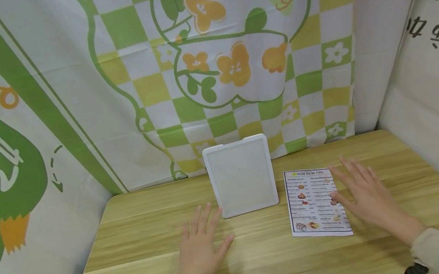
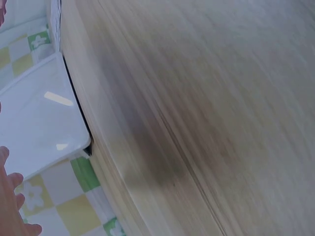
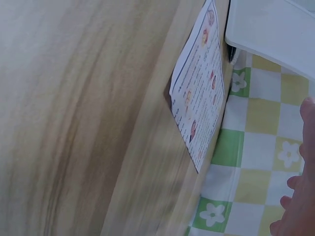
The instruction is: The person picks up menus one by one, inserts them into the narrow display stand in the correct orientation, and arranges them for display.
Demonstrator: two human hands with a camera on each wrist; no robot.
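Observation:
A white framed board [image 1: 242, 177] stands upright near the back of the wooden table, and its glossy face also shows in the left wrist view [image 2: 42, 118]. To its right lies a printed menu sheet [image 1: 316, 203] headed "DIM SUM INN", with small food pictures; the right wrist view shows the sheet [image 3: 199, 88] with a slightly raised edge. My left hand [image 1: 200, 253], fingers spread, is in front of the board's lower left corner. My right hand [image 1: 366, 194], also spread, is by the menu's right edge, its thumb and a fingertip overlapping the sheet in view. Neither hand grips anything.
The wooden table [image 1: 269, 270] reaches back to a green, yellow and white checked curtain [image 1: 221, 124]. Printed cloth walls close in the left [image 1: 77, 181] and right [image 1: 430, 109] sides. A dark object [image 1: 416, 270] shows beneath the right sleeve.

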